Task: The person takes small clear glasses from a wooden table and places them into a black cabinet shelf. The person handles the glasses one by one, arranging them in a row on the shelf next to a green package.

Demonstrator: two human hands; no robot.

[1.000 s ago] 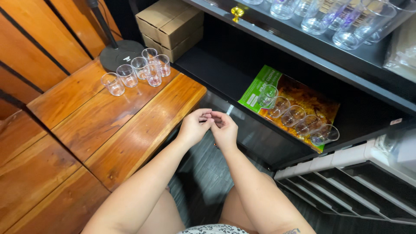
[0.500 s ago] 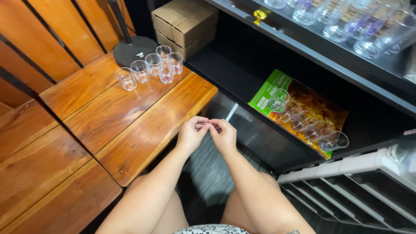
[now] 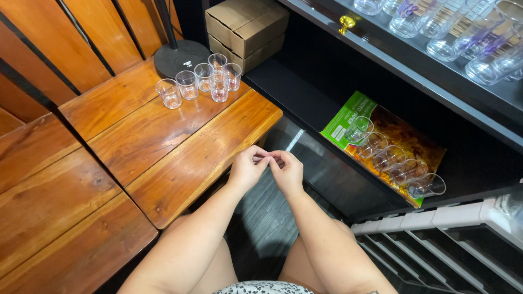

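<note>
My left hand (image 3: 248, 167) and my right hand (image 3: 287, 171) meet in front of me, fingertips pinched together just off the corner of a wooden table (image 3: 180, 158). Whether something small sits between the fingers cannot be told. Several small clear glasses (image 3: 200, 80) stand in a cluster at the far end of the table. Inside the dark shelf to the right, a row of clear glasses (image 3: 388, 157) lies on a green and orange printed box (image 3: 348, 117).
A black round lamp base (image 3: 180, 57) stands behind the glasses on the table. Two stacked cardboard boxes (image 3: 246, 28) sit at the back. A higher shelf (image 3: 414, 71) carries tall clear glasses (image 3: 463, 32). A white rack (image 3: 436, 239) is at lower right.
The view has shifted, so the table and the shelf sit a little further right and lower. My hands stay joined at the fingertips, with hardly any movement between them.
</note>
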